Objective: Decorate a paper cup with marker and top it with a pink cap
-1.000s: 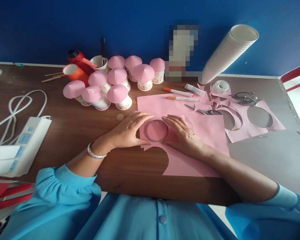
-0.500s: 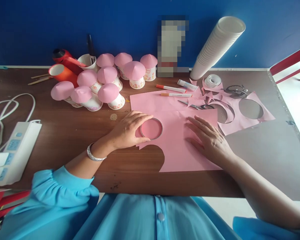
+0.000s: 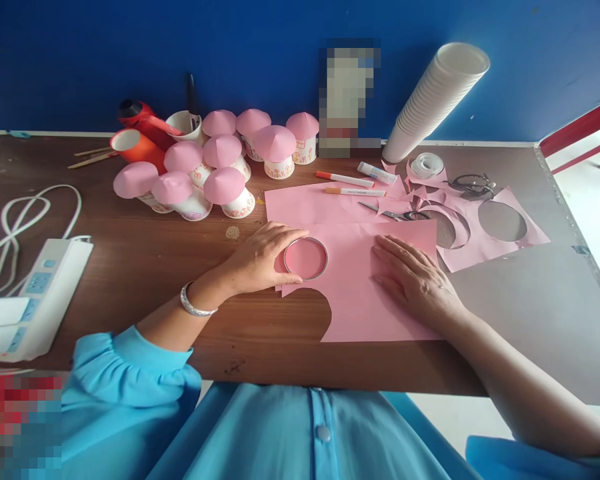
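Note:
A thin, dark-edged ring (image 3: 327, 259) lies flat on a pink paper sheet (image 3: 355, 300), and pink shows inside it. My left hand (image 3: 260, 259) holds its left side between thumb and fingers. Flat on the right part of the same sheet rests my right hand (image 3: 415, 277), its fingers stretched out and nothing in it. A curved piece has been cut from the sheet's lower left edge. Behind lies another pink sheet (image 3: 295, 207), with an orange-red marker (image 3: 345, 179), a light orange marker (image 3: 355, 191) and scissors (image 3: 395, 213) around its right part.
Several paper cups with pink cone roofs (image 3: 225, 185) stand at the back left. Near them are an orange cup (image 3: 130, 143) and a red tool (image 3: 143, 120). A leaning stack of white cups (image 3: 433, 100), tape (image 3: 427, 165) and paper scraps (image 3: 535, 233) lie right; a power strip (image 3: 55, 287) lies left.
The view has shifted slightly, so most things appear a little farther right. Both hands keep their places on the ring and the sheet.

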Tool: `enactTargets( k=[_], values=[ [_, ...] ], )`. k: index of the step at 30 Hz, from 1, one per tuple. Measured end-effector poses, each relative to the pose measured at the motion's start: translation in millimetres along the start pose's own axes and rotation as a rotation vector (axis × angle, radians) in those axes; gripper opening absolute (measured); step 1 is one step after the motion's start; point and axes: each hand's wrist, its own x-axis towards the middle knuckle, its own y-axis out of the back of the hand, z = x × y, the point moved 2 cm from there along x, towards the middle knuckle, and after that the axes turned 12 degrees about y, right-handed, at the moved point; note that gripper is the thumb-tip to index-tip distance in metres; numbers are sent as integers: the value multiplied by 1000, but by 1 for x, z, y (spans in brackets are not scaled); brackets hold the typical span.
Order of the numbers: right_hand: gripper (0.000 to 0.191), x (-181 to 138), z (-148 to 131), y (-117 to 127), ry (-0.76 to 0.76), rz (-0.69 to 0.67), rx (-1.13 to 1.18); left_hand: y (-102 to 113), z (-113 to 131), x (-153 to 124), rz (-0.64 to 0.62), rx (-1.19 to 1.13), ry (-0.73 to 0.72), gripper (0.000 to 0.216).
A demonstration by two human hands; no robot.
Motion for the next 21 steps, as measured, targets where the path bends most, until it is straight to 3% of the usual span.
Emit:
enactTargets(
  k=[6, 12, 18, 21],
  values=[
    [69, -22, 7, 16, -84, -27, -136, -2, -2, 1, -17, -56, 56, 96],
    [66, -51, -6, 26, -154, -67, -171, -4, -5, 0, -29, -81, 53, 98],
    [62, -51, -27, 26, -81, -61, -159, -2, -4, 1, -26, -39, 60, 94],
    [46, -45, -23, 32, -83, -82, -181, 0, -3, 1, -18, -23, 39, 92]
  ],
)
